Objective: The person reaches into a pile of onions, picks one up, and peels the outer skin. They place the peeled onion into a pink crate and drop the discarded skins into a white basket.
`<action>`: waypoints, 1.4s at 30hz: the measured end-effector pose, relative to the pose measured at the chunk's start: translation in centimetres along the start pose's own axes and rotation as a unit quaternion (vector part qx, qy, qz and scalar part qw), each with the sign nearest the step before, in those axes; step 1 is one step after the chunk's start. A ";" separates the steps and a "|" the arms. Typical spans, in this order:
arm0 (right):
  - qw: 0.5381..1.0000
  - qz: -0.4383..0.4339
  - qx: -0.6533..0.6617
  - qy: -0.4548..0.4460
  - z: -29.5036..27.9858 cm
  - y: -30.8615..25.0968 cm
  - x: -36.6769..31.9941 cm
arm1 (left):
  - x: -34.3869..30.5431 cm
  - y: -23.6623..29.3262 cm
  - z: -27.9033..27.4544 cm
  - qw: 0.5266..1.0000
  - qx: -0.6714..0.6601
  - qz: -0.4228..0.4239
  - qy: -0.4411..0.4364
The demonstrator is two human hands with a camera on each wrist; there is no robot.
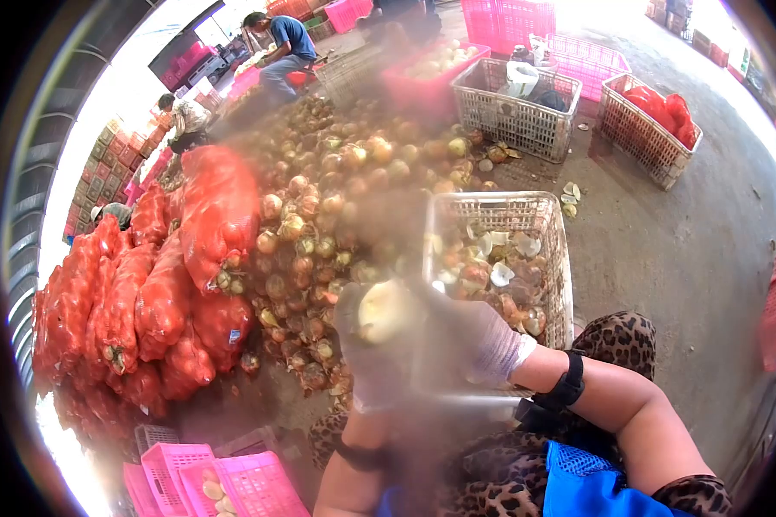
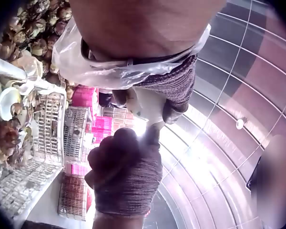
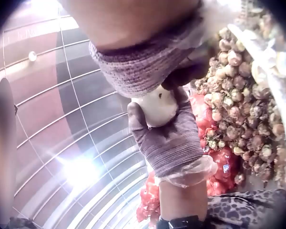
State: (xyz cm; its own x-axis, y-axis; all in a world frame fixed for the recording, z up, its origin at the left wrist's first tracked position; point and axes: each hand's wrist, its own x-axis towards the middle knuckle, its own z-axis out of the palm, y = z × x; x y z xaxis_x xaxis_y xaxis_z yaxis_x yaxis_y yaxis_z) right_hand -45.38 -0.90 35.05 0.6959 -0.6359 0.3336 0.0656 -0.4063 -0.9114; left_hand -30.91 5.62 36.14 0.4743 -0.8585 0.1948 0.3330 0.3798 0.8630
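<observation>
A pale peeled onion (image 1: 383, 312) is in my gloved left hand (image 1: 366, 362), above the heap of onions. My left fingers and thumb curl round the onion (image 3: 157, 107) in the right wrist view. Close against it is my gloved right hand (image 1: 487, 340). In the left wrist view the right hand (image 2: 126, 174) has curled fingers, with its tip end at the lower side of the onion (image 2: 150, 106); whether it holds anything is hidden. Haze blurs the middle of the head view.
Unpeeled onions (image 1: 306, 250) lie heaped ahead, with red mesh sacks (image 1: 147, 293) to the left. A crate (image 1: 563, 276) of peelings and onions stands by my right hand. Pink crates (image 1: 250, 482) are at lower left; more crates (image 1: 517, 116) and people (image 1: 289, 52) are farther off.
</observation>
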 end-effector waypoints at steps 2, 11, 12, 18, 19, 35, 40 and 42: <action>0.994 0.089 0.063 0.003 -0.2 2.8 0.5 | 0.4 0.3 -0.1 0.999 0.029 0.003 -0.033; 0.994 0.060 0.002 0.096 -0.7 0.3 1.2 | 0.5 0.8 -1.2 0.984 -0.089 -0.146 -0.043; 0.996 -0.009 -0.036 0.085 -0.3 -0.4 0.7 | 0.6 0.4 -1.0 0.993 0.016 -0.106 -0.051; 0.998 0.043 -0.004 0.042 1.5 -0.2 0.1 | 0.3 0.8 0.6 0.976 -0.159 -0.145 0.007; 0.997 0.043 0.034 0.057 1.7 2.0 0.2 | 0.2 1.0 0.9 0.960 -0.223 -0.165 0.038; 0.999 0.031 0.006 0.034 0.6 0.1 0.0 | 0.2 -0.3 -0.1 0.937 -0.307 -0.166 0.000; 0.973 0.051 -0.223 -0.003 -0.9 7.2 0.5 | 0.1 1.3 0.6 0.967 -0.209 -0.147 -0.018; 0.959 0.218 -0.179 -0.025 -3.0 6.6 1.0 | 0.2 1.2 0.7 0.942 -0.298 -0.141 -0.063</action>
State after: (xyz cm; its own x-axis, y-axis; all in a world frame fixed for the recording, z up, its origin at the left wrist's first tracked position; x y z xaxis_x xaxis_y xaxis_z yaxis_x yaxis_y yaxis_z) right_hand -46.40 -6.25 30.09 0.6351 -0.7683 -0.0803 -0.4827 -0.3136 -0.8177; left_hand -30.93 5.62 37.51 0.2106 -0.9740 0.0832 0.8477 0.2243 0.4808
